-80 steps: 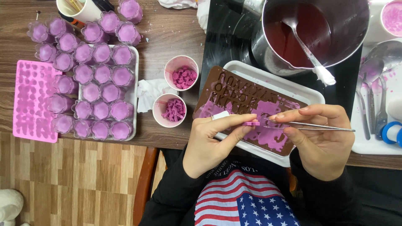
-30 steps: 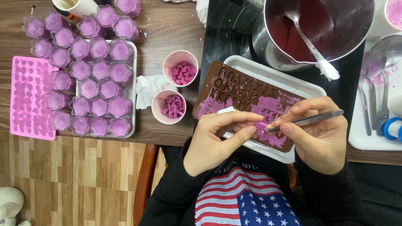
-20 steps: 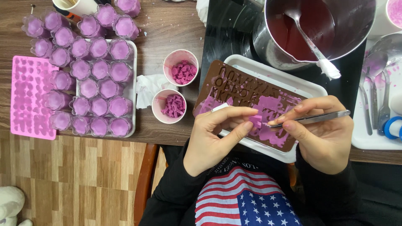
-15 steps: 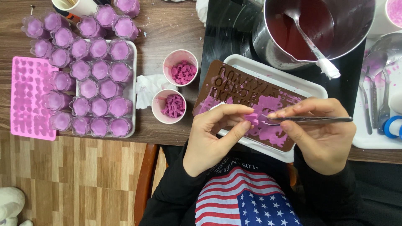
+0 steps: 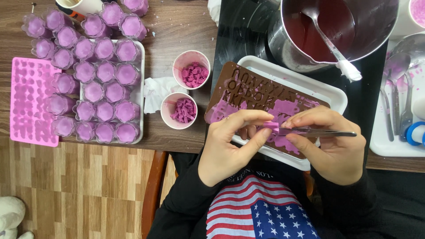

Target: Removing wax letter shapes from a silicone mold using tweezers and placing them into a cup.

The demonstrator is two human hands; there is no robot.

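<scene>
Purple piece (image 5: 271, 125) pinched between both hands, right hand (image 5: 330, 148) gripping tweezers (image 5: 325, 132), above brown mould (image 5: 248, 90).

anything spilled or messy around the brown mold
Yes. Purple residue is smeared over the brown mold beside its letter cavities, and purple splatter marks the white tray at right under the spoons. Nothing looks tipped over.

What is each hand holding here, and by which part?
Right hand holds metal tweezers around their middle, tips at a small purple piece. Left hand pinches that piece between thumb and forefinger.
</scene>
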